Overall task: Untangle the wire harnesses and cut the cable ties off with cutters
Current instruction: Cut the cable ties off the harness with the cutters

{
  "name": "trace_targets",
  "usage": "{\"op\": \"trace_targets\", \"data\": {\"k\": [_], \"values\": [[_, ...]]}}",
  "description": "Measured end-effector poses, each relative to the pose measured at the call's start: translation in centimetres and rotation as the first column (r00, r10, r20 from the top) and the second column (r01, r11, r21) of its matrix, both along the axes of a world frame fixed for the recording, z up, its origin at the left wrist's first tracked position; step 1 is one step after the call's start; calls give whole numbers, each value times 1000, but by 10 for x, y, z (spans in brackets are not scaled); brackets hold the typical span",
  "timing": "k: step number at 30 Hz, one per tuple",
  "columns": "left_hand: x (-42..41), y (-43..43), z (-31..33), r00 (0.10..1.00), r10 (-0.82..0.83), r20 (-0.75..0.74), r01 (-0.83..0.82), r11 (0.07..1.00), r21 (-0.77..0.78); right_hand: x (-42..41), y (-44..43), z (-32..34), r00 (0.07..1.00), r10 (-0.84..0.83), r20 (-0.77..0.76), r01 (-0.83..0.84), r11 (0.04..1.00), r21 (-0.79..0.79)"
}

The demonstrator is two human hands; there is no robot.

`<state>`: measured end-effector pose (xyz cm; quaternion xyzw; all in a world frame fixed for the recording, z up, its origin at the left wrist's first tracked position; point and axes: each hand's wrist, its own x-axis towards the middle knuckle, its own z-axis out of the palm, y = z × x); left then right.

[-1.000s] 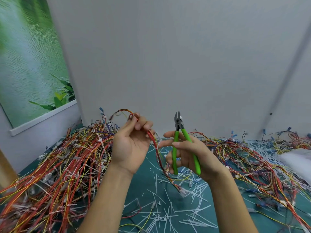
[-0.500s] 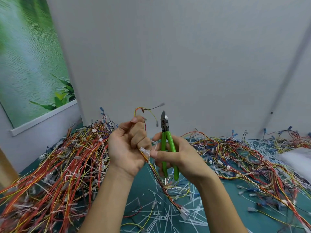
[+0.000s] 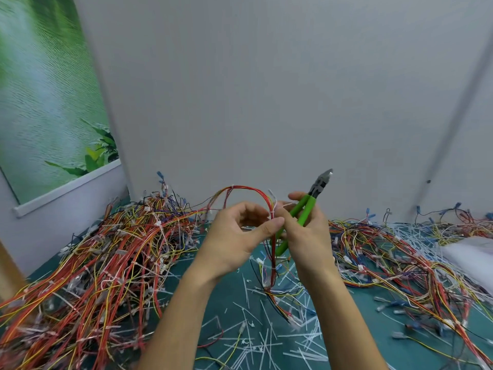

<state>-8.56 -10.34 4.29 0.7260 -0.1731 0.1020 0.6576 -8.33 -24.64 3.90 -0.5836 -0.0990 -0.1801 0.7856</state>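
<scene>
A red and yellow wire harness [image 3: 256, 192] arches up between my hands and hangs down to the green table. My left hand [image 3: 234, 236] pinches the harness between thumb and fingers just under a white cable tie [image 3: 272, 209] whose tails stick up. My right hand [image 3: 306, 233] grips the green-handled cutters [image 3: 304, 209], jaws pointing up and to the right, away from the tie. Its fingertips also touch the harness near the tie.
A big heap of red, orange and yellow harnesses [image 3: 101, 257] fills the table's left. More tangled wires [image 3: 400, 263] spread across the right. Cut white tie scraps [image 3: 266, 337] litter the green table [image 3: 400, 351] in front. A white bag [image 3: 472, 257] lies far right. A grey wall stands behind.
The harness loop has been pulled up higher into a wide arch. The cutters have tilted from upright to leaning right, and both hands have closed in around the tie.
</scene>
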Motion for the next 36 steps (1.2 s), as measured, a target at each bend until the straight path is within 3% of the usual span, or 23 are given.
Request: {"op": "trace_targets", "data": {"k": [3, 9, 17, 28, 31, 36], "values": [[2, -2, -3, 998, 4, 67, -5, 1000, 23, 1, 0, 1, 999, -4, 32, 3, 1000, 20], [2, -10, -4, 997, 68, 37, -62, 988, -140, -1, -2, 2, 996, 21, 81, -21, 1000, 6], [6, -4, -6, 988, -96, -117, 71, 976, -206, 3, -4, -4, 995, 66, 80, -58, 994, -92], [7, 1, -7, 985, -116, -128, 101, 988, -119, 8, -5, -10, 993, 89, 82, -74, 981, -177], [6, -1, -8, 985, -132, -110, 115, 982, -151, 7, -7, -8, 991, 122, 57, -113, 984, -139], [4, -4, -11, 977, -202, -66, 189, 968, -164, 7, -14, -4, 961, 275, -33, -272, 960, 61]]}}
